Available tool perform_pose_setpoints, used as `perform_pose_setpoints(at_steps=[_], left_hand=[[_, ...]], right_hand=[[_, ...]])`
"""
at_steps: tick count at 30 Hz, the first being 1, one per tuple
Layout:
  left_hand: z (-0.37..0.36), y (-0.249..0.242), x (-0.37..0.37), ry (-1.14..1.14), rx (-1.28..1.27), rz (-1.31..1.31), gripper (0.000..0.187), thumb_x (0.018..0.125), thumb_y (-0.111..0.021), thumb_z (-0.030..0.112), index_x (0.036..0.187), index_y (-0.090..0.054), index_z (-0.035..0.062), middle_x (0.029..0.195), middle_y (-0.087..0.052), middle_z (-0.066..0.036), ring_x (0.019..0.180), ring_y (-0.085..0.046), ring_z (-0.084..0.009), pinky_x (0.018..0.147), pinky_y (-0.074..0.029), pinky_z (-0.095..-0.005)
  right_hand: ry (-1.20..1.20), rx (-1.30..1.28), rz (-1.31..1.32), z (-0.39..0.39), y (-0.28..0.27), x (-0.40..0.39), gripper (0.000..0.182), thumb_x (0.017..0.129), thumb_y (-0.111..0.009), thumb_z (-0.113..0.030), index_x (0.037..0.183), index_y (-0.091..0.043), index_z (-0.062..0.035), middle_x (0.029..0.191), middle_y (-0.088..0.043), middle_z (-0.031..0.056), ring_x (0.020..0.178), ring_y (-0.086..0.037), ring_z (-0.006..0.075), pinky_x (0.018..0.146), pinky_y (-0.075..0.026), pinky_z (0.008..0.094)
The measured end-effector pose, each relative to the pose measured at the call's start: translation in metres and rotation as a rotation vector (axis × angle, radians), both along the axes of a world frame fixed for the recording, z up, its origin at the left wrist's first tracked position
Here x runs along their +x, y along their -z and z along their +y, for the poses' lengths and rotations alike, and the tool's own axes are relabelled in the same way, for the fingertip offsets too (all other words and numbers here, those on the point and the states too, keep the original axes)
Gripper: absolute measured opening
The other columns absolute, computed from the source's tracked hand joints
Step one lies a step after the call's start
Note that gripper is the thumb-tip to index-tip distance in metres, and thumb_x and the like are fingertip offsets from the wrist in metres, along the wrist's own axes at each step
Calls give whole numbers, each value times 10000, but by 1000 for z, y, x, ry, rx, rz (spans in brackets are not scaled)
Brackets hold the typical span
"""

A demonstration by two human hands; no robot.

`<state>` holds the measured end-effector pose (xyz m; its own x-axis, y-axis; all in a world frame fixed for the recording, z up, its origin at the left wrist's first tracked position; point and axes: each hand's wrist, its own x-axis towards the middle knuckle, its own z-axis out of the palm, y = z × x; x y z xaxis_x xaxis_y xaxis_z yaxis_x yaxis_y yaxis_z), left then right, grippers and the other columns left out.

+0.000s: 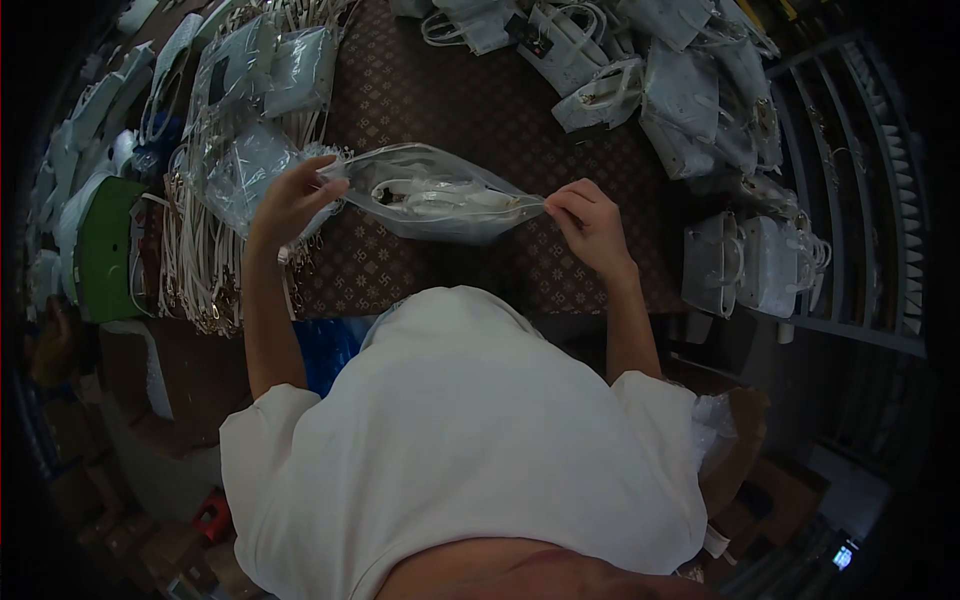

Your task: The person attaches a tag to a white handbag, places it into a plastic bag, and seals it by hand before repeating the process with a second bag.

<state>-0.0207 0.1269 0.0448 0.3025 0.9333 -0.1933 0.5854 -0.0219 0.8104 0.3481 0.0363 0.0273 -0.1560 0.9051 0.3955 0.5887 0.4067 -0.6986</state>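
A clear plastic bag (pixel 440 228) is stretched between my hands above the patterned tablecloth, its mouth gaping upward. Inside it lies a white handbag (pixel 455 198), its details blurred by the plastic. My left hand (pixel 292 200) grips the plastic bag's left end, thumb and fingers close together at the edge. At the opposite end, my right hand (pixel 592 225) pinches the corner of the bag between thumb and fingertips. Beside my left hand lie more clear plastic bags (pixel 240 175).
White straps with metal clasps (pixel 205 265) hang over the table's left edge, beside a green container (pixel 108 245). A pile of white handbags (pixel 690 90) covers the back right. Wrapped handbags (pixel 770 265) stand at the right edge, near a metal rack (pixel 850 335).
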Motion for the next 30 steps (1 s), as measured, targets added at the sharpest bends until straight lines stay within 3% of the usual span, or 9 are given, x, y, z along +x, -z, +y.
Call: perform_pose_setpoints(at_steps=[1,3,5,7,10,13,18,25,30], left_hand=[[-4,-15,13,13,4,10,355,790,-631,232,1063,-567,14,848,-608,-70,768,-588,-165,680,-489,-282],[-19,-48,59,79,816,385,416,730,-663,127,1122,-547,48,1044,-559,-86,979,-515,-214,820,-434,-344],[-25,-63,105,309,750,118,447,653,-687,110,1083,-573,72,1111,-517,-96,1052,-460,-253,875,-398,-369],[-28,-48,148,535,788,120,426,630,-680,117,1042,-580,80,1077,-525,-92,1013,-473,-265,859,-399,-378],[-21,-15,187,631,803,121,282,641,-655,117,916,-620,65,948,-570,-96,893,-520,-265,775,-433,-361],[-13,-8,207,827,482,79,137,651,-631,103,772,-639,39,774,-587,-87,754,-545,-251,674,-449,-338],[-11,-6,219,848,650,-25,59,614,-604,98,623,-614,40,621,-545,-92,654,-541,-250,631,-459,-327],[-5,-9,195,878,704,-52,85,614,-633,46,694,-620,21,674,-555,-80,664,-530,-231,615,-449,-313],[11,-11,119,690,749,59,103,613,-650,20,711,-621,13,710,-580,-68,681,-547,-210,593,-456,-310]], right_hand=[[-37,57,-13,0,0,0,55,708,-620,10,746,-588,-14,741,-564,69,699,-536,214,605,-444,288],[-39,64,6,0,3,2,50,711,-611,12,744,-584,-14,742,-565,70,699,-532,213,607,-441,294],[-60,69,19,0,4,3,45,714,-601,14,741,-579,-14,743,-566,70,698,-528,212,608,-438,299],[-76,24,26,-1,2,4,39,720,-600,1,746,-574,-13,742,-561,75,698,-531,219,608,-442,300],[-64,29,0,-3,3,6,38,724,-601,-10,748,-573,-14,739,-551,82,693,-529,234,605,-444,308],[-34,71,-15,-6,6,9,42,723,-602,-12,752,-572,-14,735,-541,87,687,-525,248,602,-444,316],[-7,74,1,-6,16,13,51,714,-602,-4,757,-577,-14,733,-540,84,694,-519,247,598,-440,320],[10,180,95,-2,18,10,66,697,-611,8,753,-590,-20,744,-544,74,703,-520,227,603,-436,307],[132,140,154,-2,24,20,67,697,-608,24,750,-595,-16,755,-552,78,705,-534,219,609,-443,289]])
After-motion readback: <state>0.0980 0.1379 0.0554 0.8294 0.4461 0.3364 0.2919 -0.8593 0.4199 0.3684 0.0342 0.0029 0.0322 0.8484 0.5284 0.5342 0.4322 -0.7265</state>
